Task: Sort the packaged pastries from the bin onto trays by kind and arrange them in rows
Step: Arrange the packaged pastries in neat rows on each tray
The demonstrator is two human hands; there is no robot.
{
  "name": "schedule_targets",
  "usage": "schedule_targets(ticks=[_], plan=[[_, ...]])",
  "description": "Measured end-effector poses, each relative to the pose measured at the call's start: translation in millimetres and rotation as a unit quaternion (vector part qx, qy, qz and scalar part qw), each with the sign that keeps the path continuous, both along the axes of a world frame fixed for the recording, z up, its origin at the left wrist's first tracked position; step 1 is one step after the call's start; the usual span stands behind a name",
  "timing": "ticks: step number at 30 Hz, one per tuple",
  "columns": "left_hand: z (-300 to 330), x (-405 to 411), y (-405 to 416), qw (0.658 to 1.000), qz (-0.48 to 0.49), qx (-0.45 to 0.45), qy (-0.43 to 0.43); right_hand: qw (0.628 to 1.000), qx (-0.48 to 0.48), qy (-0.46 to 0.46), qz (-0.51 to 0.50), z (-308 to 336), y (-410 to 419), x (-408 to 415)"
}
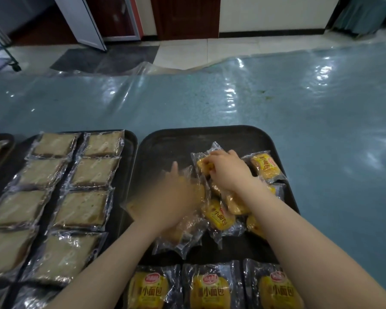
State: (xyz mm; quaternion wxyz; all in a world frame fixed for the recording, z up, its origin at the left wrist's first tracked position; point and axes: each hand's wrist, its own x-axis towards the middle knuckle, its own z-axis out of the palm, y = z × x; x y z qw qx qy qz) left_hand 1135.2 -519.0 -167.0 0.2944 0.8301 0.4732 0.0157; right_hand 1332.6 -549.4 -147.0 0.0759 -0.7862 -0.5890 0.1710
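Observation:
A black tray in front of me holds a loose heap of yellow packaged buns at its middle. Three more yellow buns lie in a row along its near edge. My right hand grips one yellow bun packet at the top of the heap. My left hand is blurred with motion and lies over a bun packet at the heap's left side; whether it holds it I cannot make out. To the left, another black tray carries brown cake slices in two rows.
The table is covered by a blue cloth under clear plastic sheet. A third tray with a yellow item shows at the far left edge. Beyond the table are a tiled floor, a door and a wheeled rack.

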Motion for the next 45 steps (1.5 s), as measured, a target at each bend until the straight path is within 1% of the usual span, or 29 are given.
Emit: schedule_targets(ticks=[1, 2, 4, 6, 10, 13, 15, 17, 20, 25, 27, 29, 30, 32, 34, 35, 37, 39, 41, 43, 45], plan=[[-0.7, -2.4, 4.3, 0.999, 0.033, -0.009, -0.032, 1.0, -0.008, -0.003, 0.0, -0.6, 2.4, 1.2], [-2.6, -4.4, 9.3, 0.999, 0.042, 0.003, -0.031, 1.0, -0.013, -0.02, 0.003, -0.8, 5.6, 1.3], [-9.2, -4.9, 17.9, 0.997, -0.006, 0.067, 0.037, 0.996, -0.01, -0.083, 0.014, -2.2, 13.0, -0.1], [-16.5, -1.4, 27.2, 0.992, -0.051, 0.101, 0.056, 0.993, 0.005, -0.115, 0.037, -7.4, 20.6, -1.6], [-22.9, 12.6, 62.4, 0.981, -0.063, 0.166, 0.077, 0.996, 0.028, -0.063, 0.061, -18.9, 35.4, 2.1], [-23.6, 30.9, 88.9, 0.968, -0.06, 0.215, 0.114, 0.991, 0.036, -0.09, 0.089, -26.4, 53.9, 5.3], [-25.8, 44.4, 102.1, 0.964, -0.056, 0.224, 0.13, 0.996, 0.026, -0.059, 0.058, -26.5, 66.4, 5.7], [-28.3, 53.9, 115.0, 0.967, -0.043, 0.216, 0.125, 0.999, 0.024, -0.042, 0.025, -28.2, 75.7, 4.2], [-32.4, 56.6, 132.9, 0.975, -0.024, 0.197, 0.103, 0.996, 0.024, -0.084, 0.022, -37.4, 80.5, 0.5], [-42.2, 54.3, 131.5, 0.978, -0.008, 0.193, 0.083, 0.993, 0.008, -0.115, 0.029, -48.0, 79.8, 4.3], [-40.8, 53.3, 128.4, 0.978, -0.011, 0.19, 0.087, 0.994, -0.01, -0.1, 0.034, -43.2, 79.7, 4.8], [-37.0, 49.9, 125.4, 0.969, -0.025, 0.226, 0.101, 0.997, -0.012, -0.059, 0.037, -34.4, 77.9, 3.0], [-34.2, 48.5, 121.4, 0.963, -0.036, 0.25, 0.098, 0.999, 0.001, -0.043, 0.033, -28.6, 73.7, 2.0], [-28.0, 46.1, 109.9, 0.958, -0.066, 0.271, 0.069, 0.997, 0.068, -0.034, -0.006, -15.0, 60.2, 1.2], [-23.5, 46.8, 96.3, 0.962, -0.095, 0.252, 0.042, 0.984, 0.148, -0.063, -0.071, -2.9, 38.5, 5.6], [-21.2, 48.1, 89.8, 0.965, -0.105, 0.239, 0.033, 0.978, 0.164, -0.084, -0.1, 0.2, 25.3, 10.7], [-16.0, 50.9, 77.3, 0.969, -0.121, 0.215, 0.021, 0.972, 0.134, -0.115, -0.153, 1.5, -4.1, 23.9], [-11.5, 55.5, 66.3, 0.971, -0.14, 0.192, 0.016, 0.968, 0.069, -0.138, -0.196, -0.7, -31.6, 35.4], [-9.7, 60.6, 58.9, 0.971, -0.163, 0.172, 0.033, 0.962, 0.022, -0.163, -0.219, -4.5, -50.3, 41.6], [-10.4, 66.4, 57.4, 0.97, -0.174, 0.155, 0.063, 0.957, 0.012, -0.164, -0.238, -8.8, -58.6, 45.0], [-13.7, 70.6, 58.6, 0.974, -0.167, 0.127, 0.087, 0.962, 0.034, -0.144, -0.23, -12.7, -57.4, 47.8]])
